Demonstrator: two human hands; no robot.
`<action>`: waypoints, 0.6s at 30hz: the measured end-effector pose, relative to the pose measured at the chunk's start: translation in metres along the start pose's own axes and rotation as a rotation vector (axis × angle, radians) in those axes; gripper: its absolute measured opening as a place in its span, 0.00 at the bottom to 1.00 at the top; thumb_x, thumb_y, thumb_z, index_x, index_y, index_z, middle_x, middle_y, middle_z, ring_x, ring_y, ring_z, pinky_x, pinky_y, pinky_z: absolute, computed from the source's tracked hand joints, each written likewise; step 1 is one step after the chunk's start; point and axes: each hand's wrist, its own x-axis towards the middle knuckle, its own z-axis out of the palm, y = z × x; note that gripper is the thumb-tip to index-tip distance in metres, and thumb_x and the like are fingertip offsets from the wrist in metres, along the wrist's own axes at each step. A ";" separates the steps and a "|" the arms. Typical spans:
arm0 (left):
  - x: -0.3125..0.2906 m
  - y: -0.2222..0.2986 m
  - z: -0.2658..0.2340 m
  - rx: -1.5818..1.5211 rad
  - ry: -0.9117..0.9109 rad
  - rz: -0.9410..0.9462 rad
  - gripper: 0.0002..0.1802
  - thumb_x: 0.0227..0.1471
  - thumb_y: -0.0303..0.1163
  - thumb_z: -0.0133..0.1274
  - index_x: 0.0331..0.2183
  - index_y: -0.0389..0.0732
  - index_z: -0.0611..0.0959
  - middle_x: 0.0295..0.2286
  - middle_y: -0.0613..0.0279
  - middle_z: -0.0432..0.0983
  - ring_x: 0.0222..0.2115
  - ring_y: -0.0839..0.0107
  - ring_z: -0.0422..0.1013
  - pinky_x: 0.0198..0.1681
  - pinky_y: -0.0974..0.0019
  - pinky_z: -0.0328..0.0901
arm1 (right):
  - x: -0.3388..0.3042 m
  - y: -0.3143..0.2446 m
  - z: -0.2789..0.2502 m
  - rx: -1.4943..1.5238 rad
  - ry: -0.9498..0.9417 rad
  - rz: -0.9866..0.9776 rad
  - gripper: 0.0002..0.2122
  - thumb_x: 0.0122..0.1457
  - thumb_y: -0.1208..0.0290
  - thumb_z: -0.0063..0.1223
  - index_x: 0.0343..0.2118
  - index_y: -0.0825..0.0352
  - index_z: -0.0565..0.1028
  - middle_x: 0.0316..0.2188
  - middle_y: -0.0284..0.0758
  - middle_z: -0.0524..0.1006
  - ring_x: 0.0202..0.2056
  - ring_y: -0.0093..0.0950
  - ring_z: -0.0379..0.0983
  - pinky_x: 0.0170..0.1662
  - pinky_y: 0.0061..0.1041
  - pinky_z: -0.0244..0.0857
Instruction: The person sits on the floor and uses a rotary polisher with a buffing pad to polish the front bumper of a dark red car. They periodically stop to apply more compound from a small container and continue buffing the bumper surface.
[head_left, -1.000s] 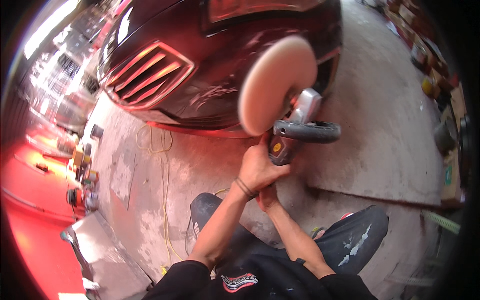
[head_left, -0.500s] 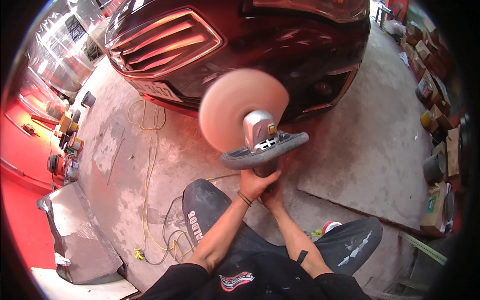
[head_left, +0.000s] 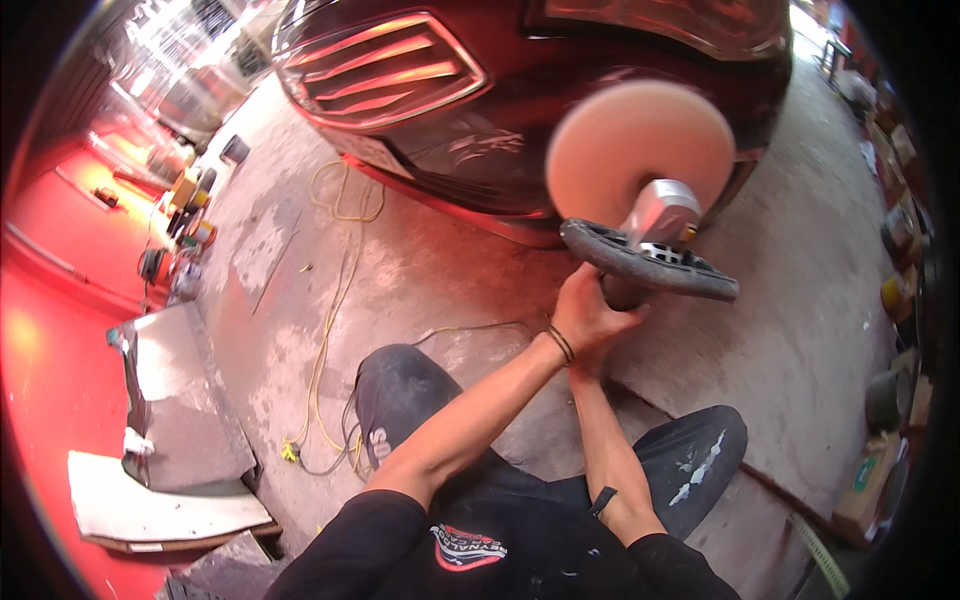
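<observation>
Both of my hands hold a rotary polisher (head_left: 668, 220) with a silver head and a black loop handle. Its round, pale orange pad (head_left: 640, 150) is blurred, as if spinning, and lies over the right part of a dark red car bumper (head_left: 480, 150). My left hand (head_left: 592, 312), with dark bands at the wrist, wraps around the polisher's body just below the loop handle. Lower down, my right hand (head_left: 588, 368) is closed around the rear of the body, its fingers mostly hidden by the left hand. Whether the pad touches the paint is hard to tell.
A yellow cord (head_left: 335, 330) winds across the concrete floor to the left of my knee. Flat panels (head_left: 190, 400) lie by the red wall (head_left: 50, 360). Along the right edge stand boxes (head_left: 865, 490) and containers. The car's grille (head_left: 390, 70) is at upper left.
The polisher and both my hands have moved right and slightly up across the bumper, and the polisher's tilt has changed. My view has shifted too, so the car sits further right.
</observation>
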 end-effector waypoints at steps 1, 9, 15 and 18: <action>0.000 0.008 0.002 0.033 0.104 0.093 0.34 0.43 0.41 0.77 0.49 0.34 0.87 0.46 0.48 0.87 0.49 0.57 0.83 0.57 0.54 0.74 | -0.002 0.002 -0.001 0.012 -0.035 0.038 0.29 0.63 0.76 0.65 0.67 0.70 0.69 0.65 0.40 0.74 0.64 0.29 0.72 0.65 0.32 0.68; -0.013 -0.008 -0.067 0.095 0.068 0.009 0.27 0.45 0.40 0.76 0.47 0.41 0.90 0.45 0.51 0.86 0.49 0.53 0.82 0.55 0.51 0.73 | 0.004 0.056 0.023 0.123 -0.150 0.188 0.27 0.63 0.75 0.66 0.65 0.70 0.71 0.62 0.39 0.77 0.61 0.28 0.74 0.63 0.32 0.69; -0.016 -0.044 -0.121 0.027 0.134 0.065 0.27 0.41 0.36 0.78 0.46 0.42 0.90 0.41 0.55 0.88 0.44 0.56 0.84 0.51 0.54 0.76 | 0.007 0.101 0.060 0.183 -0.110 0.173 0.25 0.64 0.74 0.67 0.63 0.70 0.72 0.60 0.38 0.78 0.58 0.27 0.76 0.62 0.31 0.71; -0.023 -0.089 -0.141 -0.114 0.139 0.003 0.43 0.39 0.37 0.80 0.57 0.38 0.81 0.51 0.52 0.81 0.49 0.55 0.80 0.54 0.53 0.74 | 0.009 0.128 0.078 0.190 -0.094 0.123 0.25 0.64 0.74 0.67 0.62 0.70 0.73 0.59 0.37 0.79 0.57 0.27 0.77 0.61 0.31 0.71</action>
